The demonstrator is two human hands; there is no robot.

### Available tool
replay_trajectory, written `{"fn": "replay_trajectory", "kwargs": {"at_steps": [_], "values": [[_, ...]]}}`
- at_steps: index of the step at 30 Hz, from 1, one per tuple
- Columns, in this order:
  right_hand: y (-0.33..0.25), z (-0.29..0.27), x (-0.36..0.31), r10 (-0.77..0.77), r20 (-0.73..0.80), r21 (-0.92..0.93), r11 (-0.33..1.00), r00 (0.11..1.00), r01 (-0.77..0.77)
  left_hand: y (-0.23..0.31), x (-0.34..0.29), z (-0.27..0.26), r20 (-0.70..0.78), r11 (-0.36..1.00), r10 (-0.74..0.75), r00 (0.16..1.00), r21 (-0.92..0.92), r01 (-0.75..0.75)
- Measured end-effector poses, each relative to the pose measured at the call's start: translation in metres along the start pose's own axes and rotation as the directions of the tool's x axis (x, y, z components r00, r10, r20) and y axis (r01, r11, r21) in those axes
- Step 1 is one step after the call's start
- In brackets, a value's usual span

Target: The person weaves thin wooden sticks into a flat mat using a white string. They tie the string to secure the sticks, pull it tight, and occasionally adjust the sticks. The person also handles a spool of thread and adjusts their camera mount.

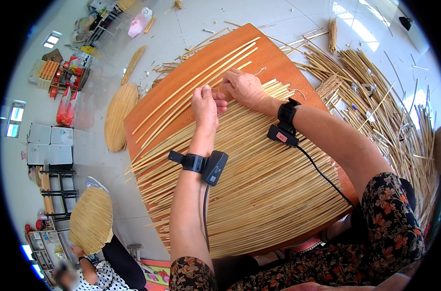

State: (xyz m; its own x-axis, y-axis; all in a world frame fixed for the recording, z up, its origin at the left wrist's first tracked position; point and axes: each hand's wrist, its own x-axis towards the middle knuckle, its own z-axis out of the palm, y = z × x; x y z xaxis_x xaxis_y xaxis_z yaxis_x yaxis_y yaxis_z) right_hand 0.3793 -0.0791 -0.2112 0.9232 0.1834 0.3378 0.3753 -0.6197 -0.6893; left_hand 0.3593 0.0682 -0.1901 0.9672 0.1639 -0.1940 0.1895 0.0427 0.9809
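Observation:
A mat of long straw-coloured stalks (259, 189) lies side by side across an orange-brown wooden board (179, 85). Beyond its upper edge, several loose stalks (196, 77) rest apart on the bare wood. My left hand (208, 105) is over that upper edge, its thumb and fingers pinched. Close on its right, my right hand (244, 89) is closed, knuckles up, above the stalks. What the fingertips hold is too fine to make out. White string ends (298, 92) stick out by the mat's right edge, near my right hand.
Cut stalks (375, 87) lie heaped on the floor at the right, with a tied bundle (332, 36) standing behind. An oval woven panel (121, 118) is left of the board. At lower left, another person (92, 269) holds a round woven panel (91, 220). Cables run from my wrist devices.

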Motion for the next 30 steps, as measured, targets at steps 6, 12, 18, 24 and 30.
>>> {"fn": "replay_trajectory", "kwargs": {"at_steps": [6,12,18,24,30], "values": [[0.001,0.0,0.001,-0.024,0.02,-0.009,1.0,0.999,0.025,0.001,-0.005,0.005,-0.061,0.999,0.047,0.997,-0.02,-0.048],[-0.002,0.001,0.001,0.054,-0.015,-0.025,0.998,0.998,-0.054,-0.004,-0.004,-0.002,0.07,0.99,0.137,0.988,-0.042,-0.135],[0.0,0.003,0.004,0.121,-0.085,0.025,0.993,0.989,-0.119,0.001,-0.003,-0.005,0.194,0.997,0.051,0.98,0.046,-0.061],[0.007,0.007,0.008,0.151,-0.181,0.069,0.988,0.972,-0.141,-0.005,-0.001,-0.013,0.108,0.951,0.106,0.989,-0.303,-0.069],[0.008,0.002,0.01,0.232,-0.122,0.254,0.947,0.965,-0.196,-0.002,-0.002,-0.013,0.141,0.973,0.055,0.988,-0.231,-0.021]]}}
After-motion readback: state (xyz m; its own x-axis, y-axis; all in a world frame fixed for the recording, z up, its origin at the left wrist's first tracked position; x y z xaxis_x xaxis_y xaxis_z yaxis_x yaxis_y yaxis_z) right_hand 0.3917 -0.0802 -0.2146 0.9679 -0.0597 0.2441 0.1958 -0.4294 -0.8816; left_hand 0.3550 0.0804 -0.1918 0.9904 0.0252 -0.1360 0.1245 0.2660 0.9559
